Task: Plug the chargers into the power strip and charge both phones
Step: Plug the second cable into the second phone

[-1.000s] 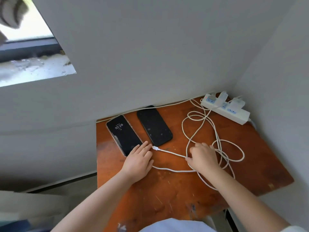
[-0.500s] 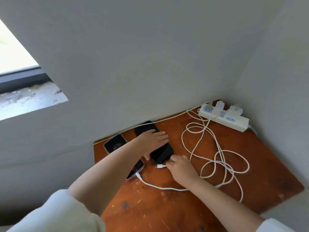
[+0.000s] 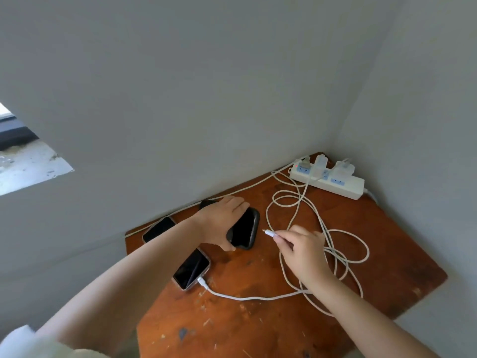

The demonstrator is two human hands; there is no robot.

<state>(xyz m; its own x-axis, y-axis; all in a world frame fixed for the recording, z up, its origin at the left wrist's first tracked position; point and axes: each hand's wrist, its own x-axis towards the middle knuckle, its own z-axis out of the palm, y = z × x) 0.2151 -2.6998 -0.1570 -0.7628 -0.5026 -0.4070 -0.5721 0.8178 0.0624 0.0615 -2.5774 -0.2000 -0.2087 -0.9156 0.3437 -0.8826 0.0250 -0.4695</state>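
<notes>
While the left forearm reaches across the pale-edged phone (image 3: 191, 270), whose white cable (image 3: 247, 297) is plugged in, the left hand (image 3: 222, 220) grips the black-cased phone (image 3: 245, 229), thumb at its near end. Just right, the right hand (image 3: 302, 250) pinches a second cable's plug (image 3: 268, 232), aimed at that phone but apart. Both chargers (image 3: 342, 168) sit in the power strip (image 3: 327, 180) at the worktop's (image 3: 387, 254) far corner.
</notes>
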